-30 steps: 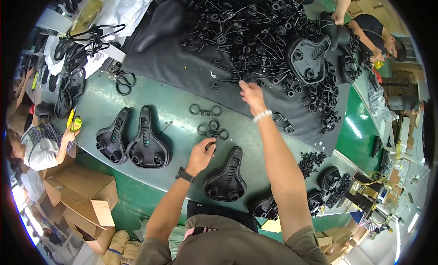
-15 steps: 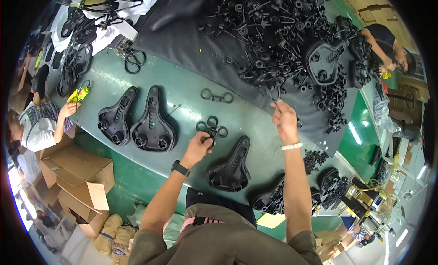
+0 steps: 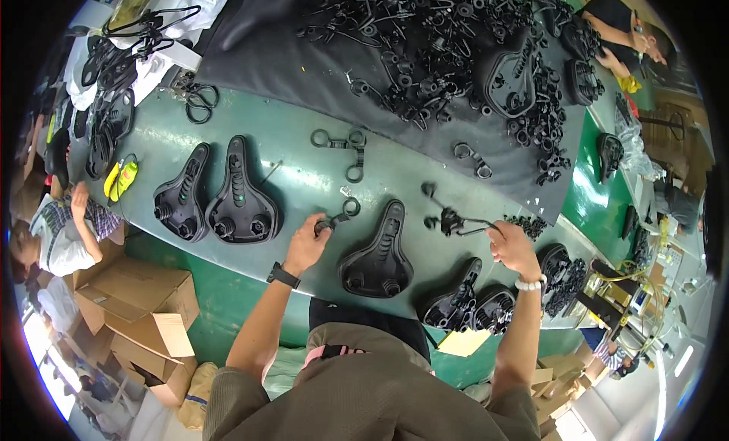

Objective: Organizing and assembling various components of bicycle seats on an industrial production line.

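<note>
My left hand (image 3: 306, 247) is closed on a black two-ring link (image 3: 343, 215), one ring showing beyond the fingertips. My right hand (image 3: 516, 251) pinches the end of a bent black wire bracket (image 3: 454, 221), whose far end is smeared by motion and hangs over the table. Between my hands a black bicycle saddle base (image 3: 376, 268) lies with its hollow underside up and its narrow nose pointing away. Beyond it two similar ring links (image 3: 343, 141) rest on the table at an angle to each other. Another link (image 3: 474, 160) lies on the black sheet.
A heap of black metal parts (image 3: 425, 54) covers the black sheet (image 3: 281, 77). Two saddle bases (image 3: 241, 202) lie left; more (image 3: 454, 293) stand near my right forearm. Scissors (image 3: 200, 103) lie at the far left. Co-workers sit left and far right. Cardboard boxes (image 3: 137, 281) stand below left.
My right hand has come back from the heap toward me and right, carrying the wire bracket. Left of centre, a second ring link now lies on the table, and my left hand holds fewer.
</note>
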`<state>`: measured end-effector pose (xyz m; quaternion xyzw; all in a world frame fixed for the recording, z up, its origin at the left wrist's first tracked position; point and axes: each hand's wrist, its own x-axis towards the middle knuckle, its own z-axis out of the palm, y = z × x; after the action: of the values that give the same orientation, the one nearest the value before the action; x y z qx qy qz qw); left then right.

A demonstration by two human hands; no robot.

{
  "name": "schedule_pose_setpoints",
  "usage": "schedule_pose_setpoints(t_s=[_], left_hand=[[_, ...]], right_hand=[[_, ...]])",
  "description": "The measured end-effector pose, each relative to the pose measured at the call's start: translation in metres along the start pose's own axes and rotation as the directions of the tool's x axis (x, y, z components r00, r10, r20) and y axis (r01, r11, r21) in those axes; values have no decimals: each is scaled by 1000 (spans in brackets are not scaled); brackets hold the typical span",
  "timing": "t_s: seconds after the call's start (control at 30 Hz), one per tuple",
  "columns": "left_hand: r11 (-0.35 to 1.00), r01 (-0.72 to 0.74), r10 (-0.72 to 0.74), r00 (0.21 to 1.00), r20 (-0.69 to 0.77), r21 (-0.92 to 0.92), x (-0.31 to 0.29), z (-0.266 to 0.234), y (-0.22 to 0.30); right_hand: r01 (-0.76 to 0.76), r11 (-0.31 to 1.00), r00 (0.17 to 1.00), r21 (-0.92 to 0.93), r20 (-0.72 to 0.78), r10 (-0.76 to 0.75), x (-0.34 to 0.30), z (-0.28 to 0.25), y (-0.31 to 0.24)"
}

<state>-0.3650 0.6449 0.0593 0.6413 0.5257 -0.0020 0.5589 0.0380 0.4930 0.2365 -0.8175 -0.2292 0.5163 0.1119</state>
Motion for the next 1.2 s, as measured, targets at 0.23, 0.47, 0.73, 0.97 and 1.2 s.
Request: schedule_pose_setpoints(t_s=[0.23,0.47,0.73,0.97,1.2], left_hand=[[958,-117,187,947,-263,261,-22,5,-14],[931,-134,250,911,-327,340,-40,16,-38],[891,-185,313,912,-265,415,-30,33,-31],[555,-425,613,790,-6,715,-21,26,-33],[746,-364,461,886,-39,558,-38,11,-14]], right_hand=[[172,979,765,106,-641,-65,82,97,107],[-8,986,671,-164,-733,-116,56,227,155],[92,995,708,38,-705,-39,-2,183,116],[208,905,747,371,-657,97,-79,208,92],[298,870,793,394,-610,5,-106,221,60]])
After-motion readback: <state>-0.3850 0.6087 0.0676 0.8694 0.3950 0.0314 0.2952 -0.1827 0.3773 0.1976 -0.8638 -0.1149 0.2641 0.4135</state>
